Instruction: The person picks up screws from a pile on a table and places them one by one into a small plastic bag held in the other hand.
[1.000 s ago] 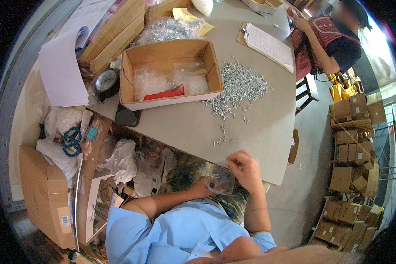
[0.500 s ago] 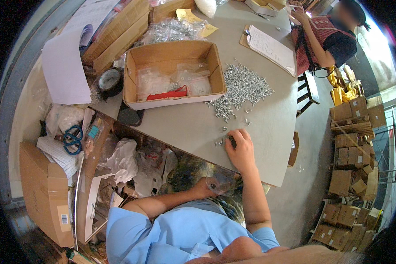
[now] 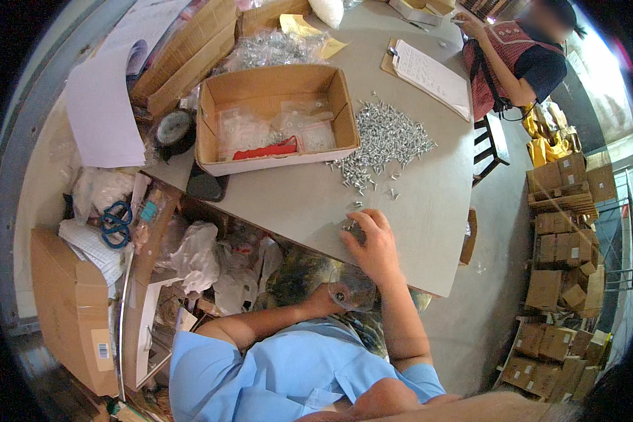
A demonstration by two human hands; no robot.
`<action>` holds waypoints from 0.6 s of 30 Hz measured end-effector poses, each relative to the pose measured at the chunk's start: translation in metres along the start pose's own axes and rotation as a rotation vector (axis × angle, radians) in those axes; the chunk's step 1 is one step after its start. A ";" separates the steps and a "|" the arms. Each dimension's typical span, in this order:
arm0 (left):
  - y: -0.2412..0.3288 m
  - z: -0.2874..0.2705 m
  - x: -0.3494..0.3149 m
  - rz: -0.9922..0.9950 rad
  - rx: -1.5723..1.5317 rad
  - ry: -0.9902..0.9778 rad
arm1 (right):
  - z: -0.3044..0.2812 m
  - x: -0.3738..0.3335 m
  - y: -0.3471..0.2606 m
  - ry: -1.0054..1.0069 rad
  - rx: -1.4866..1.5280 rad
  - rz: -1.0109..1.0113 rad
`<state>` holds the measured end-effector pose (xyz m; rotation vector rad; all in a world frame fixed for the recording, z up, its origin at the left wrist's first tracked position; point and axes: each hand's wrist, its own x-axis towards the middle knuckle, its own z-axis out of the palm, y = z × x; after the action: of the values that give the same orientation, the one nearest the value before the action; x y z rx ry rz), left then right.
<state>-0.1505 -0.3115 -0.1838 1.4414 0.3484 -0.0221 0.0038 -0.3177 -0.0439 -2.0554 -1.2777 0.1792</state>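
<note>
Below the table's front edge, my left hand (image 3: 322, 301) is closed on a clear plastic bag (image 3: 359, 290), whose opening faces up; a small dark round spot shows in it. Over the grey table (image 3: 429, 239), close to that edge, my right hand (image 3: 376, 246) is open, thumb and fingers apart and curved around a few small screws (image 3: 349, 226) on the tabletop. Its palm side is hidden. Beyond it lies a spread pile of silvery screws (image 3: 387, 141), with a few strays on its near side.
A cardboard box (image 3: 278, 158) holding small clear bags and a red item stands left of the pile. Behind it are filled bags (image 3: 274, 49). A clipboard (image 3: 432, 77) lies at the far right, near another person (image 3: 513, 56). Stacked cartons (image 3: 555, 243) stand on the right.
My right hand has shifted left and slightly nearer, its thumb and fingers now spread around the stray screws. The left hand and bag have stayed put. The other person's hands have moved slightly.
</note>
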 end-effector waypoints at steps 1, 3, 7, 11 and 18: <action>-0.013 0.003 0.004 0.042 0.070 0.016 | 0.004 0.002 0.002 -0.014 -0.011 -0.023; -0.017 0.005 0.004 0.066 0.108 0.014 | 0.013 0.000 0.007 -0.050 -0.031 -0.053; -0.023 0.004 0.006 0.142 0.095 0.024 | 0.002 -0.015 0.009 -0.112 -0.029 -0.078; -0.037 0.008 0.013 0.261 0.108 0.080 | -0.025 -0.040 0.004 -0.364 0.104 -0.053; -0.030 0.005 0.014 0.198 0.028 0.078 | -0.029 -0.052 0.017 -0.273 0.424 0.082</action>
<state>-0.1423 -0.3181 -0.2157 1.5021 0.2686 0.1906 0.0034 -0.3795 -0.0450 -1.7548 -1.1891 0.7262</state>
